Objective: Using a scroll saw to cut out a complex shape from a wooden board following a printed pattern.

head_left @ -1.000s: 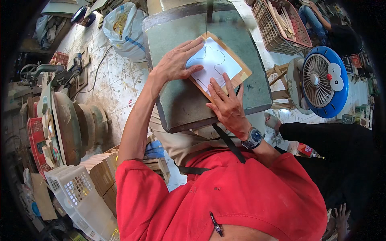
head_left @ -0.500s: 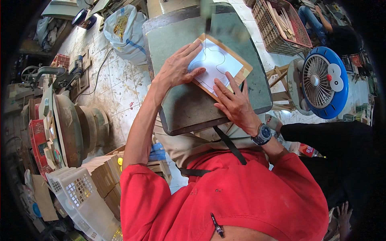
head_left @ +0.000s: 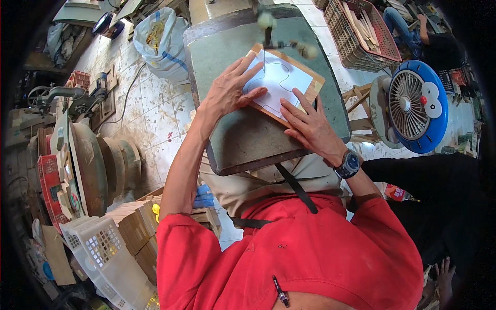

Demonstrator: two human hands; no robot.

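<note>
A wooden board [head_left: 312,89] lies flat on a grey-green machine table [head_left: 232,139]. White paper [head_left: 292,80] with a curved outline drawn on it covers most of the board. My left hand [head_left: 232,85] rests on the board's left side, fingers stretched out and thumb over the paper. On the near right edge lies my right hand [head_left: 315,126], its fingers extended and flat. Over the board's far corner, a dark machine part [head_left: 267,37] hangs with a pale, blurred knob [head_left: 307,50] beside it. A thin dark line runs down from it to the paper.
A blue fan [head_left: 416,106] and a red crate of wood strips [head_left: 356,31] stand at right. At left are a white sack [head_left: 160,44], another machine [head_left: 85,155], a white plastic basket [head_left: 106,253] and stacked wood blocks [head_left: 137,227]. Another person [head_left: 439,44] sits far right.
My right hand has shifted right and slightly nearer along the board's edge. My left hand has barely moved. The machine part above looks sharper, and its pale knobs now show.
</note>
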